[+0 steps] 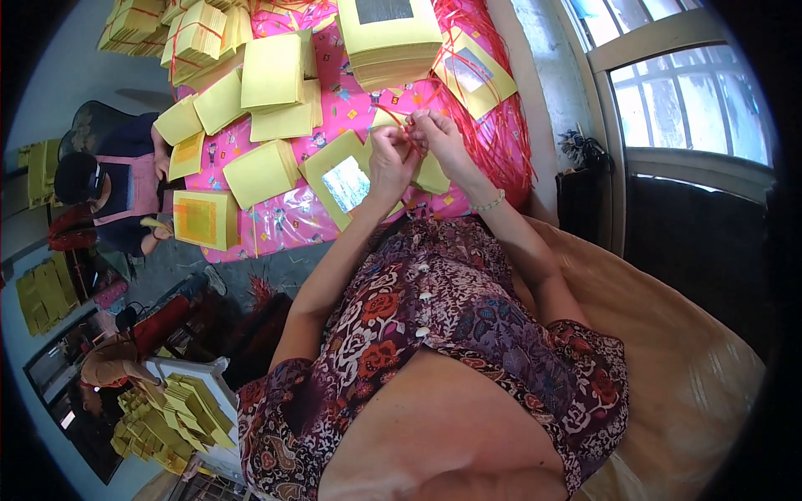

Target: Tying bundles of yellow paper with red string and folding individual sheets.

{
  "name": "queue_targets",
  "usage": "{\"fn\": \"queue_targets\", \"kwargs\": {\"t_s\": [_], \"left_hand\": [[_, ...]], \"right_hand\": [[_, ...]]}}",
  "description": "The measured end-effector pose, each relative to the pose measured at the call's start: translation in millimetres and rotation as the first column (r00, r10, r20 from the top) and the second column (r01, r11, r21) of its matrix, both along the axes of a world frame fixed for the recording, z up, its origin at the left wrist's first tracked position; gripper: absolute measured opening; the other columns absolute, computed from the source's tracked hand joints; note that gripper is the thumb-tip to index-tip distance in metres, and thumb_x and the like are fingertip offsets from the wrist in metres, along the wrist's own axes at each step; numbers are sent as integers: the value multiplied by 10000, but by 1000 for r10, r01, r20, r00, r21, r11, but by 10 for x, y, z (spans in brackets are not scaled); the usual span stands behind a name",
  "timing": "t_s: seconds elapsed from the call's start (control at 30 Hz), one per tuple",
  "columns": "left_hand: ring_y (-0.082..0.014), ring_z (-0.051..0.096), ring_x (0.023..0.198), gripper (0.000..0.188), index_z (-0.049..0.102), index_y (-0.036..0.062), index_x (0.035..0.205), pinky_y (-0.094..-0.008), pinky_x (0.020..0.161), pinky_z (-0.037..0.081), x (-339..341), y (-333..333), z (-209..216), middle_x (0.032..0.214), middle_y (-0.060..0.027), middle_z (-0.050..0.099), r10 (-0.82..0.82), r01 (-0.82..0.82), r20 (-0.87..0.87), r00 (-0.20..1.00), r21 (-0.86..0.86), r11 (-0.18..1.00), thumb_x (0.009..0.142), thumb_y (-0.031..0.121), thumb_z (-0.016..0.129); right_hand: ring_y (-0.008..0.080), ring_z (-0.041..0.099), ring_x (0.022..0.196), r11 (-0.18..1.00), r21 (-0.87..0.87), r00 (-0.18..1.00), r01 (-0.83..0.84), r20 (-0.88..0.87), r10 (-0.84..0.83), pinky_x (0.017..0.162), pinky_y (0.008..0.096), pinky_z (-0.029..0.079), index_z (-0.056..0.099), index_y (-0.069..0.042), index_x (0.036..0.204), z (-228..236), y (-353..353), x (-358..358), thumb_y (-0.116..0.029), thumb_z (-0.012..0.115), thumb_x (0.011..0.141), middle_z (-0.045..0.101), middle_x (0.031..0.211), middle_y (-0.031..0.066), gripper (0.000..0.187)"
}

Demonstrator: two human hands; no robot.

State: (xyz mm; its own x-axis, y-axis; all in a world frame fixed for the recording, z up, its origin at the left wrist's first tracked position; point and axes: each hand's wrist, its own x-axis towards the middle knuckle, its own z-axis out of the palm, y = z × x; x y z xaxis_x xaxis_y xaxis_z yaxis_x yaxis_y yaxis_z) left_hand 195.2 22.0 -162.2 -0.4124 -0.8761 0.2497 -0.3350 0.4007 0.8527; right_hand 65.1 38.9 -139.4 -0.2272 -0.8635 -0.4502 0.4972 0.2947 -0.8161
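Above the near edge of the table, my left hand (393,160) pinches a thin red plastic string (388,111). My right hand (440,140) is closed close beside it, its fingers on the same string. The knuckles hide where the string passes between the fingertips. Beneath my hands lies yellow paper (433,177), partly covered by them. Just left of my left wrist, a yellow sheet with a silver foil square (345,185) lies flat. A tall stack of yellow paper (391,63) with a dark square on top stands beyond my hands.
Several yellow paper piles (272,71) cover the left of the pink patterned tablecloth (288,219). Loose red strings (501,142) hang along the right edge. A person in a pink apron (144,188) works at the left side, a hand at an orange-marked pile (205,219). Windows (693,100) stand at right.
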Motion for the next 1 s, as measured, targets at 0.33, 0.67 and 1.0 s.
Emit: {"fn": "queue_targets", "kwargs": {"t_s": [0.33, 0.67, 1.0], "left_hand": [[-327, 643, 773, 615, 305, 5, 1238, -406, 652, 485, -28, -50, -34, 897, -166, 635, -9, 9, 5, 1000, -9, 1000, 773, 82, 700], [-314, 658, 746, 496, 290, 25, 1312, -403, 652, 491, 59, -100, 71, 824, -160, 673, 56, -61, 45, 997, 120, 991, 893, 40, 554], [-287, 645, 742, 607, 274, -4, 1365, -397, 729, 448, 18, -194, -75, 797, -121, 682, 120, -120, 14, 993, -43, 992, 821, -12, 541]], "right_hand": [[98, 592, 761, 959, -247, 905, -141, -424, 24, 650, 237, 490, 596, 11, 988, -7, 99, 137, -142, 605, 912, 607, 825, 44, 171], [90, 599, 668, 990, -66, 813, -125, -579, 64, 604, 249, 491, 613, 10, 1004, 9, 554, -56, -143, 511, 958, 606, 739, 36, 190], [132, 570, 628, 994, -37, 641, -103, -767, 38, 592, 276, 477, 522, 1, 947, 157, 947, 165, -140, 411, 999, 551, 707, 62, 187]]}}
